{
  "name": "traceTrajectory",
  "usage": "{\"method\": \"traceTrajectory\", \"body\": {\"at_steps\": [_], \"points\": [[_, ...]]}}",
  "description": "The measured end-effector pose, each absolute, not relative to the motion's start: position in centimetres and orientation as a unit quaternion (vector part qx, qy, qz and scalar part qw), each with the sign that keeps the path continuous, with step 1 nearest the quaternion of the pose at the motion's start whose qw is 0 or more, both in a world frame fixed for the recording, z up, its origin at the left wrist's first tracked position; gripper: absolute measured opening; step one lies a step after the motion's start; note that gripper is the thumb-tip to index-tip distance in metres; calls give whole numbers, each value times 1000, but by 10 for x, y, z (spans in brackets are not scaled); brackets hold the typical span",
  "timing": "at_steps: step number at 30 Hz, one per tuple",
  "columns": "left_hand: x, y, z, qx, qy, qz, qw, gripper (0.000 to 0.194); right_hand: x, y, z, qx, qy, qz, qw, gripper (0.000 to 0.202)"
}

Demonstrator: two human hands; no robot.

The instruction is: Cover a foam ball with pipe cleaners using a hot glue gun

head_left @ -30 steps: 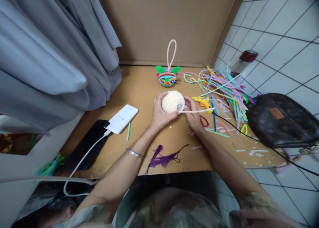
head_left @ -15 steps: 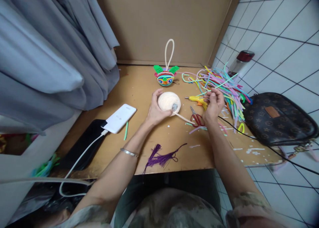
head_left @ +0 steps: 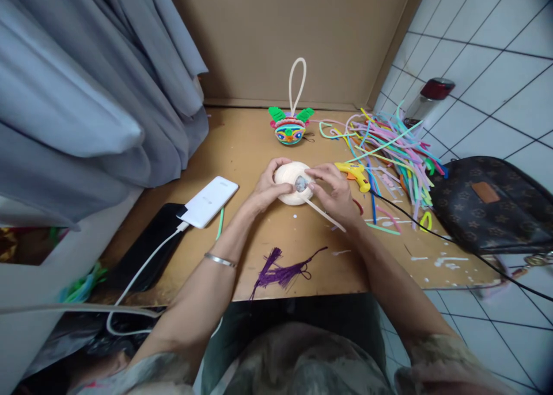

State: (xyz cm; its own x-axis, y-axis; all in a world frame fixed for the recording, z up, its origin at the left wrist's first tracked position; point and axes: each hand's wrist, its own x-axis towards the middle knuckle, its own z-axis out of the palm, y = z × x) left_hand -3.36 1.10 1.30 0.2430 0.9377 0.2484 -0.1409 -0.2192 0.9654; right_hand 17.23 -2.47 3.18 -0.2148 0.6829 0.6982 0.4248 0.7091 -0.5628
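A cream ball point(head_left: 288, 173), wound with what looks like chenille stem, sits between my hands above the table. A round grey patch point(head_left: 301, 183) shows on its near side, and a loose cream stem end point(head_left: 325, 215) sticks out toward the lower right. My left hand point(head_left: 264, 192) grips the ball from the left, thumb across its front. On the right side, my right hand point(head_left: 337, 194) holds the ball with bent fingers, its fingertips beside the grey patch. Behind stands a finished-looking lion-head ornament point(head_left: 288, 131) with green ears and a cream loop.
Right of my hands lies a yellow glue gun point(head_left: 356, 173) with a black cord; scissors are mostly hidden under my right hand. Colourful chenille stems point(head_left: 393, 147) are heaped behind a brown bag point(head_left: 496, 211). Purple tassels point(head_left: 280, 274) lie in front; a white power bank point(head_left: 211, 202) is left.
My right hand has moved left from beside the glue gun onto the ball. The ball has turned slightly, with its grey patch facing more toward me. The view has shifted a little.
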Motion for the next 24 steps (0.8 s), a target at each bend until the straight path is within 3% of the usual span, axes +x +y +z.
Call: {"method": "traceTrajectory", "body": {"at_steps": [12,24], "points": [[-35,13,14,611,326,492,527,73,174,-22,33,-362,-790,142,473,34],[-34,14,14,610,330,496,522,72,173,-23,36,-358,-796,130,471,31]]}}
